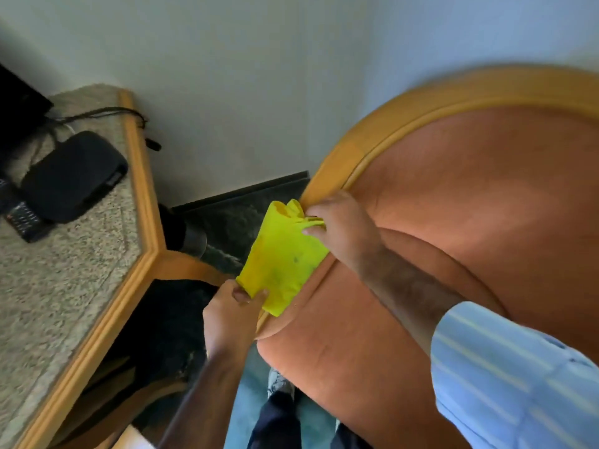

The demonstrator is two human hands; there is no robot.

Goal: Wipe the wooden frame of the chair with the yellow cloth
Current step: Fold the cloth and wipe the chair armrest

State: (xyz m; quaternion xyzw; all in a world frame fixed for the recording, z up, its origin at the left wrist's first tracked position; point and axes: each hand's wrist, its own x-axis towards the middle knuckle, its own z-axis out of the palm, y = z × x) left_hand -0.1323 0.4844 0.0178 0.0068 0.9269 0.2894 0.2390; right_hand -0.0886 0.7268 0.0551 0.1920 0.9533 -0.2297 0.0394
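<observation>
While motion blur smears the chair's wooden frame [337, 163] at centre, both hands pinch the yellow cloth [282, 257]: right hand [340, 231] above, left hand [231, 314] below, hiding the frame beneath.

I am looking at a furnished living room or hotel room: upholstered chair [470, 205] at three o'clock, stone-topped bench [64, 270] with remote [24, 220] at nine, carpet [246, 403] below.
</observation>
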